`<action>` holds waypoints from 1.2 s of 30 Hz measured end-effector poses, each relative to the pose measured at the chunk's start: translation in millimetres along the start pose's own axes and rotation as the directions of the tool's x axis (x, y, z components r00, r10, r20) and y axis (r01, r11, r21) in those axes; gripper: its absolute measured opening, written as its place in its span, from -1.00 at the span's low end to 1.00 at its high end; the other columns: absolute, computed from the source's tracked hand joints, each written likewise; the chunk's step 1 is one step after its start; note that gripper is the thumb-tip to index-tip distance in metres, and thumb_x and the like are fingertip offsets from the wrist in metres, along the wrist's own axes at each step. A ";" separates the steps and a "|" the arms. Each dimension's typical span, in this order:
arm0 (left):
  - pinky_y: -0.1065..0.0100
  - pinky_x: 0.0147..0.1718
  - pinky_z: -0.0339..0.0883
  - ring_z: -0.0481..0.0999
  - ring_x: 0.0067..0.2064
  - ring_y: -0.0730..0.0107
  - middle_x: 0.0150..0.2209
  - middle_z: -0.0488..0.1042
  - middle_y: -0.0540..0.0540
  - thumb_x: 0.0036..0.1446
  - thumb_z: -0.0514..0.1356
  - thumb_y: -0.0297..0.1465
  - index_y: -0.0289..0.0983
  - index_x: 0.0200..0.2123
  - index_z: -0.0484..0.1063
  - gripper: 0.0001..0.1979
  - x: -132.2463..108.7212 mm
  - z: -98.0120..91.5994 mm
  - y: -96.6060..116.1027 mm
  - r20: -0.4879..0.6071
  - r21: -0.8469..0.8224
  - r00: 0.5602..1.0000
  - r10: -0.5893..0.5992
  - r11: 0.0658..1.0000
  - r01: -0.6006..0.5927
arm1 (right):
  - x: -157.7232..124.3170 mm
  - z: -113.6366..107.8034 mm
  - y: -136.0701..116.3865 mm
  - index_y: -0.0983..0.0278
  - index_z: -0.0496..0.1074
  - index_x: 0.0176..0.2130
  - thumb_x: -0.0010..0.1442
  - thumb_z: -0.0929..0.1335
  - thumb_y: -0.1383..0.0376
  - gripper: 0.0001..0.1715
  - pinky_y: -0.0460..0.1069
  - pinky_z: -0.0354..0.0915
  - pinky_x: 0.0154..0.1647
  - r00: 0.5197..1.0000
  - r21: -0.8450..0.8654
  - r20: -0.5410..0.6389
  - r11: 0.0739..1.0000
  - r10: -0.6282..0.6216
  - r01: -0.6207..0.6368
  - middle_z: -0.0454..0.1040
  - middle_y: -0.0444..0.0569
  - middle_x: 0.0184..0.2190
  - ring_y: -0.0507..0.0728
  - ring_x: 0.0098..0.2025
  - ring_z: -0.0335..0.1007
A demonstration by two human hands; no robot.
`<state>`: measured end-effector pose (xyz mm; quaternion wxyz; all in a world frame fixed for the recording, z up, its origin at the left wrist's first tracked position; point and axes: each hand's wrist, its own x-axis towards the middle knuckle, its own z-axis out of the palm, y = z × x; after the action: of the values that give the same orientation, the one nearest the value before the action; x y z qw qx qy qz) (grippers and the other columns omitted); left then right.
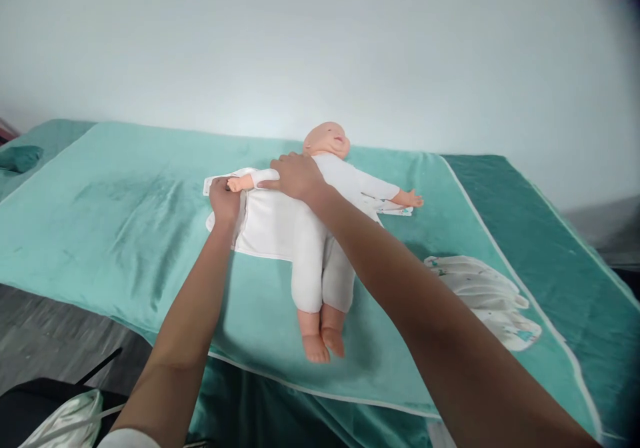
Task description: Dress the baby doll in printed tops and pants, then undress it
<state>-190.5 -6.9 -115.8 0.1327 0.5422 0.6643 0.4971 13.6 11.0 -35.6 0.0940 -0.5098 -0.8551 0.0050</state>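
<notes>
A baby doll [327, 175] lies on its back, head toward the wall and bare feet toward me. It has a white cloth body, with its arms stretched out to the sides. Spread under it is a white baby shirt [265, 225], whose patterned edge shows under the doll's arm on the right. My left hand [225, 201] is closed on the shirt's left part, right beside the doll's small hand [241, 183]. My right hand [297, 176] grips the doll's upper arm near the shoulder, thumb below and fingers above. My left fingertips are partly hidden.
A green velvety cover [135, 201] with white piping lies over the table against a pale wall. White patterned baby clothing [480, 288] rests folded at the right, partly behind my right forearm. At the lower left, patterned cloth [75, 421] sits on something black.
</notes>
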 end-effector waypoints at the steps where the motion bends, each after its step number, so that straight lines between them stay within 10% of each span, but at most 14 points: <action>1: 0.20 0.05 0.38 0.52 0.00 0.19 -0.06 0.55 -0.18 0.11 0.20 -0.42 -0.25 -0.19 0.56 -0.80 0.1 -0.5 -2.0 -0.010 -0.078 1.000 -0.008 0.997 0.007 | 1.3 1.3 0.3 0.28 0.52 -0.02 0.35 0.27 -0.26 -0.29 0.29 0.24 0.12 1.000 -0.001 0.003 1.000 0.005 -0.005 0.51 0.20 -0.04 0.43 0.05 0.35; 12: 0.37 -0.17 0.33 0.42 -0.26 0.44 -0.32 0.46 0.00 -0.03 0.24 -0.41 -0.25 -0.36 0.39 -0.88 1.6 -7.6 -1.5 0.019 -0.369 0.978 -0.210 0.907 0.202 | 2.8 -1.9 -2.4 0.29 0.55 -0.05 0.34 0.30 -0.22 -0.34 0.31 0.24 0.11 0.997 0.005 0.059 0.999 0.045 -0.045 0.54 0.22 -0.06 0.45 0.06 0.36; 26: 0.41 -0.26 0.28 0.39 -0.34 0.47 -0.42 0.42 0.06 0.06 0.20 -0.54 -0.22 -0.40 0.37 -0.90 -12.8 -5.8 14.9 -0.195 -0.252 0.979 -0.055 0.968 0.004 | 5.3 1.2 -16.1 0.33 0.57 -0.01 0.35 0.33 -0.04 -0.47 0.26 0.16 0.18 0.984 -0.108 0.121 0.987 0.132 -0.119 0.55 0.22 -0.02 0.42 0.13 0.34; 36: 0.31 -0.27 0.23 0.43 -0.35 0.34 -0.45 0.44 0.03 0.15 0.20 -0.41 -0.19 -0.32 0.37 -0.96 -29.3 1.9 21.7 0.221 0.070 0.940 0.258 0.958 -0.280 | 24.4 21.2 -38.0 0.39 0.54 -0.03 0.32 0.34 0.33 -0.73 0.27 0.17 0.21 0.984 -0.045 0.026 0.984 0.176 -0.175 0.54 0.27 0.01 0.40 0.16 0.35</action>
<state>-165.4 -32.6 -109.8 0.1052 0.6832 0.5903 0.4167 -34.3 15.9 -48.7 0.0695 -0.5850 -0.8080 0.0027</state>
